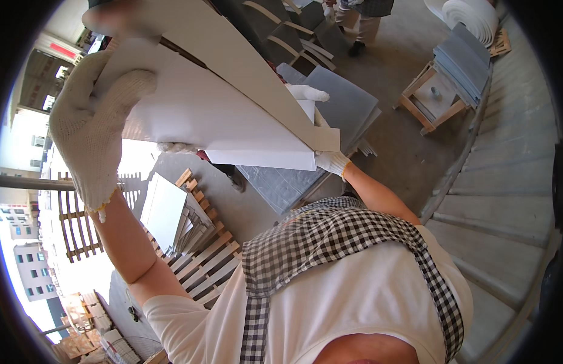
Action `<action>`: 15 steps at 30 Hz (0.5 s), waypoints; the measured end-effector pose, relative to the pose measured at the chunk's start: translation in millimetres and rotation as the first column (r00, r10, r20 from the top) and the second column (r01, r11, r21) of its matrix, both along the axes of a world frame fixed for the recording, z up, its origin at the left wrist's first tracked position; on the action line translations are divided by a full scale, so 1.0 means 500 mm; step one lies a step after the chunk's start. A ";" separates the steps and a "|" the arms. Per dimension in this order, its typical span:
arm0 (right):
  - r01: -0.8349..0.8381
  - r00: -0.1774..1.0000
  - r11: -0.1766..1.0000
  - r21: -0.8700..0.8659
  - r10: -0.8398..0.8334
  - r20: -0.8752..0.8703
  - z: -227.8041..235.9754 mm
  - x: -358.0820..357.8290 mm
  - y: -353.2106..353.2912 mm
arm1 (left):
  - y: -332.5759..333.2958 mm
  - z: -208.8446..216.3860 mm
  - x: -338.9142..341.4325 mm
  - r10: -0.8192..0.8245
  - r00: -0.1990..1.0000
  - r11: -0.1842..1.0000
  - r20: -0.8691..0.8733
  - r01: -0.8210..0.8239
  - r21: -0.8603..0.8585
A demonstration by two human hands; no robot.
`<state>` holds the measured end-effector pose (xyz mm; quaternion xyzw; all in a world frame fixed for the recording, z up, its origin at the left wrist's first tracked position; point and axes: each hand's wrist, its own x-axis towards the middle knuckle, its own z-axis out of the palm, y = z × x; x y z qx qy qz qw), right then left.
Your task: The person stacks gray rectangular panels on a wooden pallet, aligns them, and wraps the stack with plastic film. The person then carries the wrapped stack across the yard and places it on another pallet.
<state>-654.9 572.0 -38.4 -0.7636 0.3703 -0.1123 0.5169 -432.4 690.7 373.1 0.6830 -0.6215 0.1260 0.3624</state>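
Observation:
A long white panel [196, 100] with folded, flap-like edges, which looks like cardboard or sheet, is held up slantwise before me. My left hand [96, 115], in a white knitted glove, is closed on its raised left end, thumb across the face and the other fingers mostly hidden. At the lower right corner, my gloved right hand [333, 162] grips the edge by a small folded tab. Another person's gloved hand [308, 93] shows beyond the panel's far edge, and a second glove [178, 147] touches its lower edge; that person's body is mostly hidden.
Grey sheets [336, 100] lie stacked behind the panel. A wooden pallet [202, 267] with white sheets [163, 209] stands at left. Far right are a wooden stand [430, 106] with grey sheets and a white roll [469, 21]. Another person [357, 27] stands at the back.

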 end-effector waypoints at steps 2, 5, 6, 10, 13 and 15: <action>0.017 0.998 0.976 -0.217 -0.030 -0.056 -0.061 -0.024 -0.006 | -0.036 -0.028 -0.006 -0.030 0.999 0.999 0.029 0.030 0.016; -0.049 0.998 0.890 -0.454 0.026 -0.057 -0.093 -0.010 -0.013 | -0.032 -0.020 -0.051 -0.038 0.999 0.994 -0.022 0.040 0.104; -0.052 0.998 0.872 -0.487 0.031 -0.052 -0.094 -0.005 -0.020 | -0.023 -0.010 -0.068 -0.053 0.998 0.986 -0.031 0.057 0.157; 0.039 0.996 0.924 -0.381 -0.008 0.083 -0.108 -0.018 -0.038 | -0.054 -0.023 -0.066 -0.403 0.915 0.879 0.021 0.381 0.287; 0.034 0.954 0.979 -0.203 0.029 0.297 -0.126 0.030 -0.002 | -0.014 -0.021 -0.114 -0.238 0.959 0.869 0.152 0.140 0.474; 0.143 0.919 0.986 -0.084 -0.101 0.381 -0.183 -0.015 -0.024 | -0.096 -0.070 -0.079 -0.367 0.916 0.864 0.163 0.270 0.424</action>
